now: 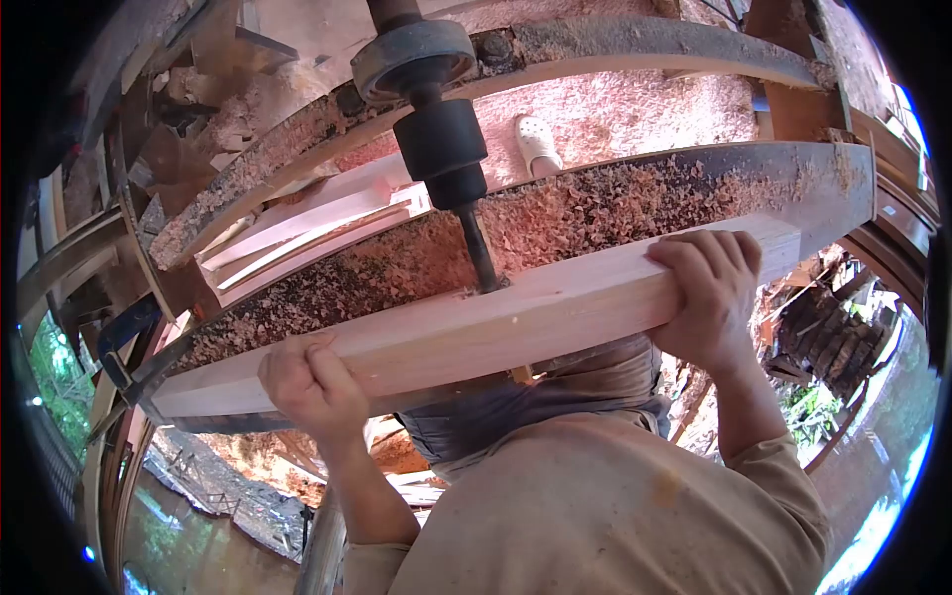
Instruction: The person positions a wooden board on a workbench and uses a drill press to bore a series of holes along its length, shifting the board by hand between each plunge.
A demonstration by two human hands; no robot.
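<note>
A long squared wooden beam (476, 332) lies along the near side of a machine table, close to my body. My left hand (315, 387) is closed over its left part, fingers curled on the top edge. Farther right, my right hand (712, 293) grips the beam with the fingers bent over the top and the palm against the near face. Between the hands, a dark drill chuck (441, 149) points down. Its bit (478, 248) meets the beam's far top edge, where a rough dark cut shows; the bit's tip is hidden there.
Reddish wood shavings (595, 213) cover the table behind the beam. A curved beam (635, 45) crosses beyond it, and pale boards (307, 223) lie below on the left. A light clog (536, 139) stands on the shavings-strewn floor. A blue clamp (129, 332) is at the left end.
</note>
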